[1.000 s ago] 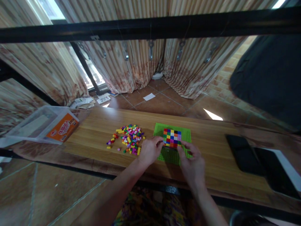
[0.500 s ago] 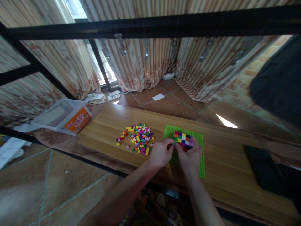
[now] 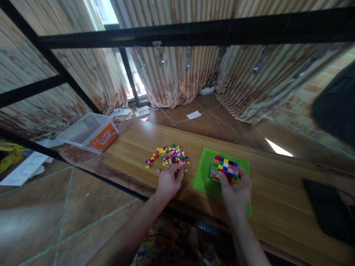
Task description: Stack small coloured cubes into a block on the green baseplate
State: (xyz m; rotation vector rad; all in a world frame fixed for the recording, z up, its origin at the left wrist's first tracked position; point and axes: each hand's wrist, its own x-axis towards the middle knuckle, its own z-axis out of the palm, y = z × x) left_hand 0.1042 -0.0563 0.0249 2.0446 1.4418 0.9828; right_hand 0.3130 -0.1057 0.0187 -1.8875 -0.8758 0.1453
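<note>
A block of small multicoloured toy bricks (image 3: 225, 166) sits over the green baseplate (image 3: 203, 173). My right hand (image 3: 237, 186) grips it, thumb on the near side and fingers around the right end, hiding part of it. Whether the block is pressed onto the plate or just above it, I cannot tell. My left hand (image 3: 170, 181) is at the near edge of a pile of loose bricks (image 3: 173, 153), its fingers bent and thumb slightly apart. No brick shows between them, and the hand covers some of the pile.
A clear plastic box (image 3: 88, 133) with an orange label stands at the table's left end. On the right lies a dark flat device (image 3: 327, 210). A black metal bar (image 3: 177, 35) crosses above the wooden table (image 3: 277, 188). Papers (image 3: 194, 115) lie on the floor beyond.
My left hand has left the brick block and moved left to the loose pile. My right hand still grips the block. The camera view has turned left.
</note>
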